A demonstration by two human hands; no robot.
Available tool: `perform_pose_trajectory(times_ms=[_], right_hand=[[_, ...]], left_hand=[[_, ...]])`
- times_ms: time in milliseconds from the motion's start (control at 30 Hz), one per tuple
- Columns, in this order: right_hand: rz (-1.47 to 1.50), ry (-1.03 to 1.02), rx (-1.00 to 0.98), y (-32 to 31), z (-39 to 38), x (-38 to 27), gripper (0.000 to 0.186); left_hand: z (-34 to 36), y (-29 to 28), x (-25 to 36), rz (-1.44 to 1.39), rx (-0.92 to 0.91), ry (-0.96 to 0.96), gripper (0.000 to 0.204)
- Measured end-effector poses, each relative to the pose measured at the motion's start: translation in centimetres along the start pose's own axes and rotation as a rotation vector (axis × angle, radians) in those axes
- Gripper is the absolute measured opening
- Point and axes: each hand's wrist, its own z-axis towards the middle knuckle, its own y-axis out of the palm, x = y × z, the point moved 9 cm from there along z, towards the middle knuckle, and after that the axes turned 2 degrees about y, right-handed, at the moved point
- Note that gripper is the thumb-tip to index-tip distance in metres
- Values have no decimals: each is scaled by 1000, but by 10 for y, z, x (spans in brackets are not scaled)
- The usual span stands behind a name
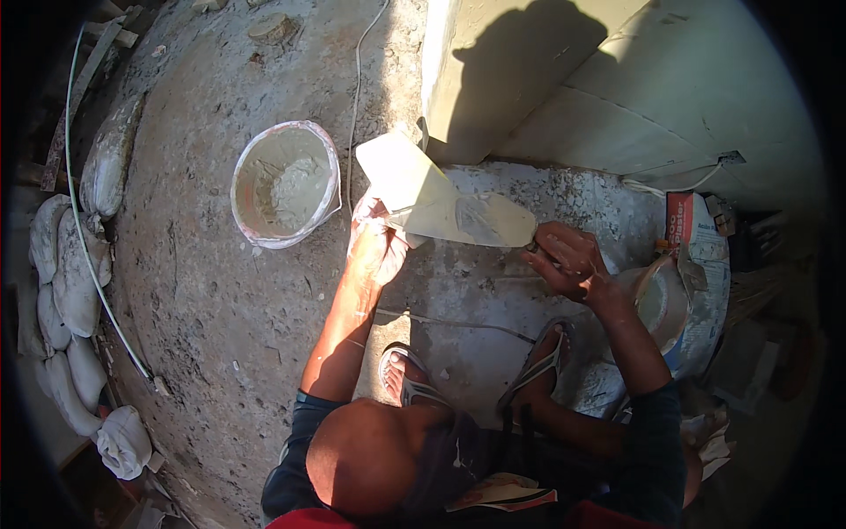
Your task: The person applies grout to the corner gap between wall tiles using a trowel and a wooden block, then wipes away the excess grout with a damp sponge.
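Trowel [507, 222] and plate [397, 163], both in hand

Right hand [568, 258] clenched on trowel; left hand [381, 244] grasping plate. Trowel overlaps plate in view; contact unclear. Both above floor [203, 300], near its edge at the wall [617, 123]; bucket [254, 189] to the left. Judged risk: sharp tilt or loose grip could shed paste onto floor.

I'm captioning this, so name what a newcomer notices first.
A sunlit, pale, flat plate at the left fingers comes first, near centre. Left of it stands a round, white-rimmed bucket of pale paste on rough grey ground. Upper right, a dark, rounded shadow falls across the pale wall.
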Motion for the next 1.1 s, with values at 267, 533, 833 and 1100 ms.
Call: perform_pose_trajectory(times_ms=[267,533,833,1100], right_hand=[[-143,130,143,-4,19,38,23],[-14,270,79,-40,63,62,28],[67,509,-307,18,53,113,33],[-113,366,-43,-27,44,76,30]], left_hand=[[-32,23,-20,311,-136,-77,53],[-33,-10,13,361,77,81,53],[-26,-15,30,425,149,176,55],[-20,-8,39,440,88,181,68]])
